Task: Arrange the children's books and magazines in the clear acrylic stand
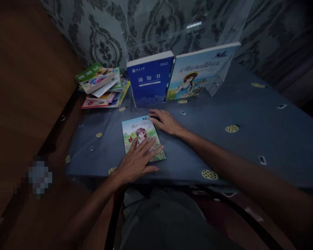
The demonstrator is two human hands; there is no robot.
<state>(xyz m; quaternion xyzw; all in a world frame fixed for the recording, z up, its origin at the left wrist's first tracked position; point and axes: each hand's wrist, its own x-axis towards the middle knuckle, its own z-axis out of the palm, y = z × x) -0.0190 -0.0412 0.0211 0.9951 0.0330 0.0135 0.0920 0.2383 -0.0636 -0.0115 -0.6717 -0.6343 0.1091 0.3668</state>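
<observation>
Storybook (141,133) seems steadied near the surface's (250,152) front edge: left hand (137,161) splayed over it, right hand (166,122) unclenched by its far-right corner; lifting would need a pinch

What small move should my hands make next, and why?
Perhaps lift the upper right corner of the thin rectangular blue-and-green paper book with your right hand, since it rests at that corner and your left hand lies spread across the lower cover.
</observation>
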